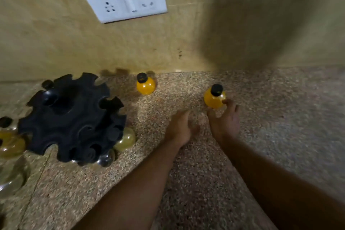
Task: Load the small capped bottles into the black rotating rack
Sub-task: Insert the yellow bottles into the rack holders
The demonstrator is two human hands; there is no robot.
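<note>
The speckled tabletop (196,173) lies bare across the middle and right, open room for either hand. The black rack (72,117) fills the left, with bottles crowding its near and left edges. One orange bottle (145,84) stands by the wall (56,43), with a clear gap between it and the rack. Another orange bottle (214,99) stands touching the right hand (225,120).

Single head cam, wide-angle, looking forward and down at tabletop (186,173) and wall (56,43), close range.
</note>
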